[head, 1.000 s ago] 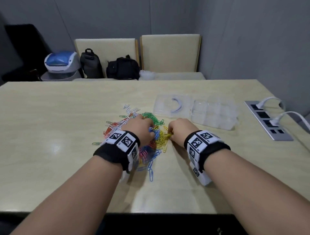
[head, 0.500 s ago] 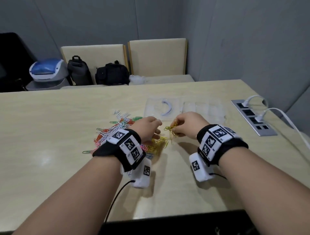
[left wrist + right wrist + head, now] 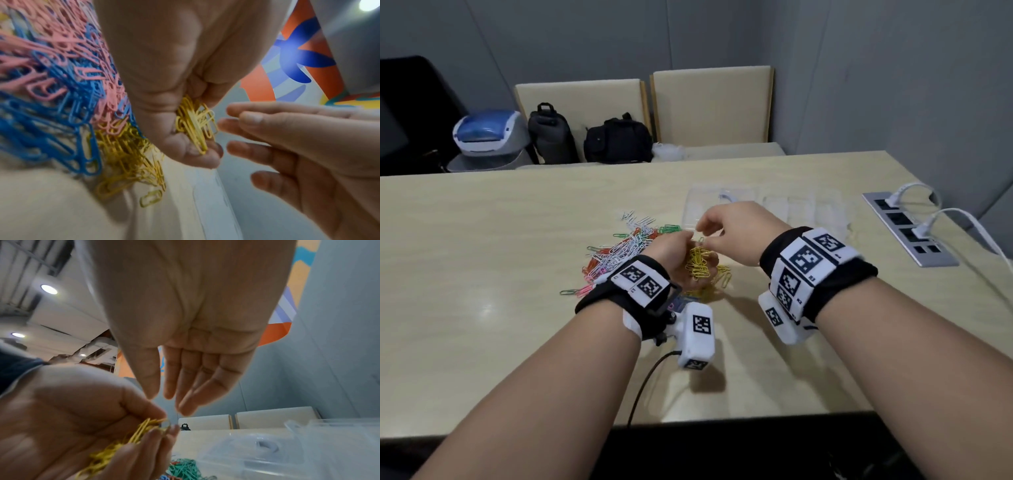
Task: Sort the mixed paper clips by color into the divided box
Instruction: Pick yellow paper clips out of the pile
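Now, my left hand point(image 3: 677, 254): cupping a bunch of yellow clips point(image 3: 698, 265).
My right hand point(image 3: 736, 230): fingers straight, holding nothing, just above the bunch.

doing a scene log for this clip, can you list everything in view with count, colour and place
loose plastic-coated paper clips: a pile, many; pink, blue, white, green, orange, yellow; table centre, left of the hands
bunch of yellow paper clips: one handful, yellow, held in the left hand
clear plastic divided box: one, transparent, lid open, behind the right hand
pale wooden table: one, beige
metal socket strip: one, grey, two white plugs, table right
cream chairs: two, far side
black bags: two, on the left chair
blue and grey bin: one, far left
left hand: grips the yellow bunch
right hand: fingers straight, reaching toward the bunch
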`<state>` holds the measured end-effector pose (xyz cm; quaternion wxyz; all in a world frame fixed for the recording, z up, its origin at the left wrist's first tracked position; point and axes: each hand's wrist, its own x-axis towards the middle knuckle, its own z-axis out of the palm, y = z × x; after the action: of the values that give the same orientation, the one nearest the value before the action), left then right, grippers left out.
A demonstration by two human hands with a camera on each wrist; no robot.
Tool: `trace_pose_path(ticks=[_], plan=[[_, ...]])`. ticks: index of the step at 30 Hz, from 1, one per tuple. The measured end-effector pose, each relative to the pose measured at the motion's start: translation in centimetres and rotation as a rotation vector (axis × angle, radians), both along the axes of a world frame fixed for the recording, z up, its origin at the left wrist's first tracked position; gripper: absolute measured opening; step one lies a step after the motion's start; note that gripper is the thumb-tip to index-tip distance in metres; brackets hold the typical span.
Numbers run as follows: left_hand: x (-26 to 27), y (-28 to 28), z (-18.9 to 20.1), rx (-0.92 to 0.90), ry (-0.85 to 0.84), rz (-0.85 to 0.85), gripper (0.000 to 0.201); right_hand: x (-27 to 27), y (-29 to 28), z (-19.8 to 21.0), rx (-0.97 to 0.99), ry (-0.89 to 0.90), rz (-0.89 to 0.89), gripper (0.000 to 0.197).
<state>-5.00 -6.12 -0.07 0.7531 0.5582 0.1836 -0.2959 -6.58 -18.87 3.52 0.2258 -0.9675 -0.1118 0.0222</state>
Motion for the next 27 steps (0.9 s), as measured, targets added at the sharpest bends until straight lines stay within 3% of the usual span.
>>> trace_pose_path(ticks=[3,7,9,12,17,23,27], plan=[[-0.3,1.2,0.2,-0.012,0.049,0.027,0.039,0.9,-0.2,-0.2,0.031,-0.044,-0.109,0.023],[-0.4,2.7,0.4,0.068,0.044,0.016,0.039,1.3,0.2,-2.0,-0.392,0.206,-0.077,0.021],[-0.3,3.2,0.3,0.117,0.027,0.027,0.036,1.1,0.9,-3.1,-0.507,0.31,-0.051,0.035],[-0.4,3.7,-0.1,0.165,0.013,0.04,0.035,1.1,1.7,-4.6,-0.459,0.281,-0.056,0.054],[-0.6,4.1,-0.4,0.185,0.009,0.041,0.036,2.1,2.1,-5.5,-0.436,0.166,-0.027,0.024],[-0.4,3.7,-0.6,0.192,0.02,0.027,0.039,2.0,1.5,-4.2,-0.491,0.11,-0.029,0.023],[-0.3,2.8,-0.8,0.098,0.051,0.032,0.039,1.9,2.4,-1.4,-0.458,0.003,-0.009,0.023]])
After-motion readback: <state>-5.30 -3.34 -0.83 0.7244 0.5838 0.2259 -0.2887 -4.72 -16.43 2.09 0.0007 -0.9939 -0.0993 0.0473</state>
